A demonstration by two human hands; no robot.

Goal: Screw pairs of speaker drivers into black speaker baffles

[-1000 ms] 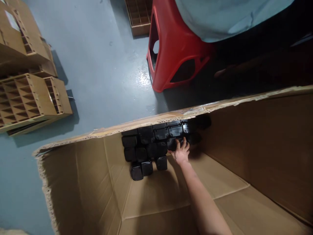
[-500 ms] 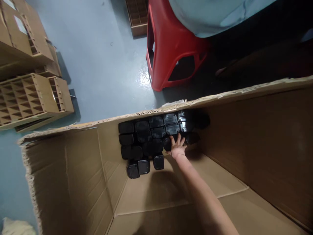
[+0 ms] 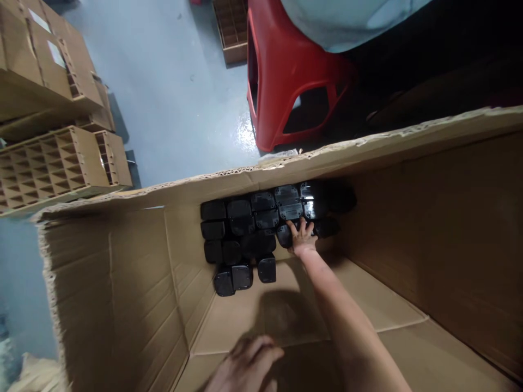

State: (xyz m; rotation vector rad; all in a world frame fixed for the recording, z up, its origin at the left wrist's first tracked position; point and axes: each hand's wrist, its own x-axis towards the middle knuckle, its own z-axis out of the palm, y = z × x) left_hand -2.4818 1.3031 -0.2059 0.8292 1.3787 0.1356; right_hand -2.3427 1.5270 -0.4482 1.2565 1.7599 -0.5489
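I look down into a large, deep cardboard box [image 3: 122, 283]. Several black plastic blocks [image 3: 253, 228] lie packed in rows at its far bottom corner. My right hand [image 3: 301, 237] reaches down to them on an outstretched arm, its fingers curled over the blocks at the right end of the pile; which block it grips I cannot make out. My left hand [image 3: 245, 365] shows at the lower edge, near the camera over the box's near side, fingers loosely bent and blurred, with nothing visible in it.
A red plastic stool [image 3: 286, 81] stands on the grey floor just beyond the box, with pale cloth over it. Cardboard divider trays [image 3: 53, 163] and flat cartons are stacked at the left. Another divider tray [image 3: 232, 27] sits at the top.
My left hand has come into view at the bottom edge. My right hand has shifted slightly right along the blocks and its fingers have curled. The view has tilted a little.
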